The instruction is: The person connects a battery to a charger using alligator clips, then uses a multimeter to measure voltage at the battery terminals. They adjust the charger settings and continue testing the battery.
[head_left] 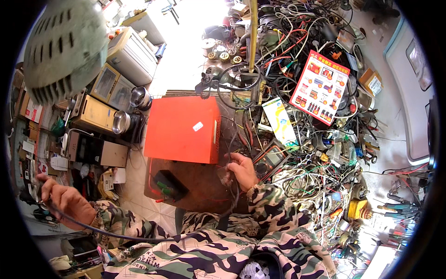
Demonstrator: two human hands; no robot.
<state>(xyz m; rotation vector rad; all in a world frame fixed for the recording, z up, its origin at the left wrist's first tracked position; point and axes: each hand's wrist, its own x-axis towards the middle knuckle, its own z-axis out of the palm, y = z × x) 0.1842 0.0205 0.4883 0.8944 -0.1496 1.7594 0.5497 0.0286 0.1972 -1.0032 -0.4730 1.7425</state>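
My left hand [69,202] is raised at the far left, its fingers curled round a dark cable [111,235]. That cable runs down across my lap. My right hand [243,171] is closed on a grey cable [234,197] beside the front right corner of a red metal box [181,123]. A small translucent piece [225,176] hangs just under those fingers; its kind is unclear. The red box rests on a brown work table [209,181], with a small white label on top. Left of my right hand, near the table's front edge, lies a black block with green parts [170,186].
A multimeter [270,160] lies right of my right hand. Tangled wires [302,183] and a red-bordered flyer [320,87] cover the right side. A pale vented lamp head [65,51] hangs upper left. Metal bowls [121,122] and cabinets [132,56] stand at left.
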